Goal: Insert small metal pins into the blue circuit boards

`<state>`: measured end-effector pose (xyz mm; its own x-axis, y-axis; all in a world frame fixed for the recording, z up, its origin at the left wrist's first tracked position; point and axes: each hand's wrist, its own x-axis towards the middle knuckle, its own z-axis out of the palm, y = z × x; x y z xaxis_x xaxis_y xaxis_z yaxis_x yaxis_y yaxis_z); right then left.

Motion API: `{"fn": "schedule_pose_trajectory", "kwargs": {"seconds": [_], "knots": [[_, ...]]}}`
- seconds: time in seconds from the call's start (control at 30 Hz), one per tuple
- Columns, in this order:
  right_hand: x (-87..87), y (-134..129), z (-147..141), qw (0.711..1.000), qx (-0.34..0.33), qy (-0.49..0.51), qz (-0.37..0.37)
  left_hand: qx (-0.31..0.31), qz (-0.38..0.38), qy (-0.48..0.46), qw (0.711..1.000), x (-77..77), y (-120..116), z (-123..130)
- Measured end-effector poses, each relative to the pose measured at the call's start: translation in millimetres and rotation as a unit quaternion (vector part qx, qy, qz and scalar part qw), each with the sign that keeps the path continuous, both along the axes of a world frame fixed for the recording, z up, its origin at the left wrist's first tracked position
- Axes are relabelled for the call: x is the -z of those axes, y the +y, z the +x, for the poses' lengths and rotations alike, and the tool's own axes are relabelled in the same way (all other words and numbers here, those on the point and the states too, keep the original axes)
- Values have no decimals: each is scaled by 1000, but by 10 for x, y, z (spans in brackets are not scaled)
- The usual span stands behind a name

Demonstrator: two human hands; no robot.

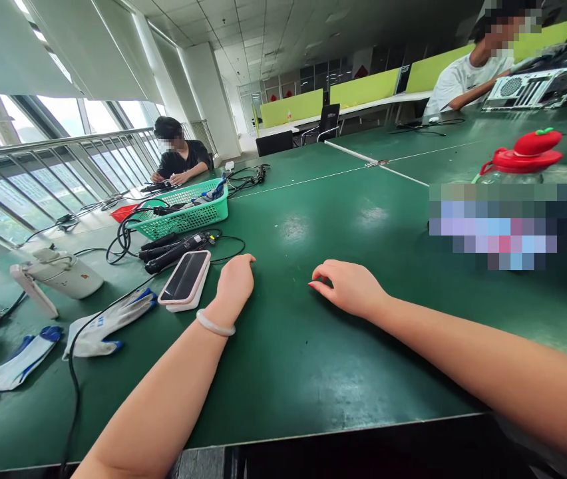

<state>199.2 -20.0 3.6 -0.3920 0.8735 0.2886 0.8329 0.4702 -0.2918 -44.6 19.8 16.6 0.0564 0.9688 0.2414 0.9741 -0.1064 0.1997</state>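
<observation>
My left hand (pixel 236 279) rests on the green table (pixel 283 366), its fingers curled inward in a loose fist with no object showing in it. A pale bangle (pixel 215 324) is on that wrist. Just left of this hand lies a phone in a pink case (pixel 184 278), on top of a white thing. My right hand (pixel 347 285) lies on the table farther right, empty, with bent fingers and a small gap between thumb and forefinger. Bare tabletop separates the two hands, and neither touches any loose object.
Left are work gloves (pixel 106 322), a white container (pixel 71 274), black cylindrical tools (pixel 178 249), and a green basket (pixel 184 216) with cables. A red-lidded jar (pixel 518 159) stands right. People sit at the far left and far right, one beside a computer case (pixel 533 88). Another person's hand shows at the left edge.
</observation>
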Motion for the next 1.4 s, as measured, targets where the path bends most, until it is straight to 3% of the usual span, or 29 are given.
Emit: {"fn": "schedule_pose_trajectory", "kwargs": {"seconds": [0.13,0.43,0.7,0.87,1.0,1.1,1.17,1.23,1.3,1.4], "knots": [[6,7,-3,1000,2,4,-15,-66,-26,64,995,-56,30,-110],[22,28,1,999,8,6,-32,-73,-45,71,994,-71,39,-115],[36,30,12,999,4,18,-40,-70,-18,-26,997,-37,82,-139],[42,45,20,997,-13,56,-50,-70,-13,-147,987,101,200,-145],[45,52,-10,993,-49,82,-71,-15,-38,-226,973,192,179,30],[75,68,-42,993,-60,75,-73,71,-76,-294,950,178,6,300],[100,84,-51,993,-65,68,-72,169,-147,-421,879,140,-144,479],[118,99,-48,992,-73,65,-77,213,-178,-470,838,99,-269,602],[125,107,-39,991,-81,63,-82,222,-177,-482,829,68,-335,651],[126,105,-31,992,-89,53,-78,199,-153,-468,847,62,-327,622]]}}
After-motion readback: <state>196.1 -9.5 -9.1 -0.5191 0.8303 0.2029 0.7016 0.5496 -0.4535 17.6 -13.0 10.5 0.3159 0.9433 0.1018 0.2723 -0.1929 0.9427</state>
